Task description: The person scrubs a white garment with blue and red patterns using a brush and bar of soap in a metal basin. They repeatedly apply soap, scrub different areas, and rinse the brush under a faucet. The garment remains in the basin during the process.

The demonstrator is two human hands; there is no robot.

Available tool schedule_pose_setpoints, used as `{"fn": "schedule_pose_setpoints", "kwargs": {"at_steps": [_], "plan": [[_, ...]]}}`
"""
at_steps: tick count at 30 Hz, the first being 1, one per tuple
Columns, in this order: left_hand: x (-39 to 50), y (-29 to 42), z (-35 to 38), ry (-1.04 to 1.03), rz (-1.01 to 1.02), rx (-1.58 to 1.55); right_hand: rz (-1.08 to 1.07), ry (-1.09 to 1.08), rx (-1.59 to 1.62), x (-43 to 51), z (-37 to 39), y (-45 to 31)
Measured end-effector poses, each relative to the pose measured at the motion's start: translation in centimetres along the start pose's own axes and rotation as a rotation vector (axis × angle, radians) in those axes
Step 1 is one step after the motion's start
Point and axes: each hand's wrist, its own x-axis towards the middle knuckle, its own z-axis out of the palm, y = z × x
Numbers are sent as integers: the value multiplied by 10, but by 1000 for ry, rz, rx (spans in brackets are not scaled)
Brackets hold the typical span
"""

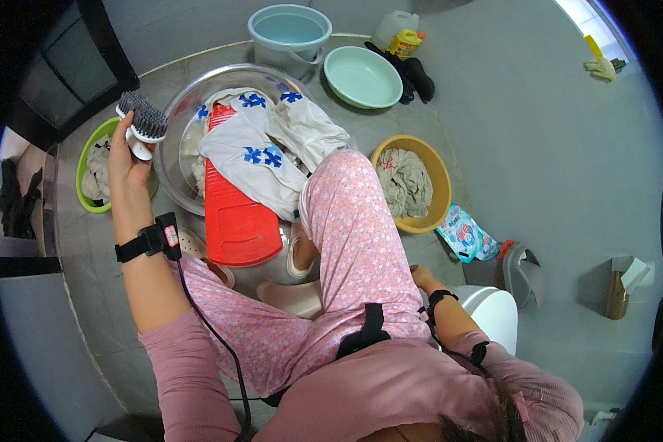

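Note:
My left hand (131,166) grips the white handle of a scrubbing brush (143,119), its grey bristles turned up, at the left rim of a large metal basin (177,193). A red plastic washboard (242,235) leans in the basin. Over the board lies a white garment (243,135) with blue patches, bunched at its right side. My right hand (420,275) is low beside my right thigh, partly hidden by the leg; whether it holds anything does not show. A yellow basin (442,204) with a wet, greyish cloth (406,185) stands beyond that knee.
A green basin (83,193) of cloths stands left. Behind are a light blue bucket (290,27), a mint basin (363,77), bottles (404,41) and dark shoes (419,80). A detergent bag (467,235), a toilet (494,317) and a grey holder (522,273) are to the right.

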Motion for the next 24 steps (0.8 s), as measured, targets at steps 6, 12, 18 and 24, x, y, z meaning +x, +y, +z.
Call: {"fn": "schedule_pose_setpoints", "kwargs": {"at_steps": [6,12,18,24], "plan": [[4,-4,-2,-12,-30,3,68,-67,-53,6,3,10],[7,-1,-7,-48,-48,-14,72,-66,-85,3,4,7],[0,-2,-2,-73,-38,-12,3,-59,-139,8,1,3],[-7,-2,1,-5,21,-15,-84,-26,-109,13,0,7]]}}
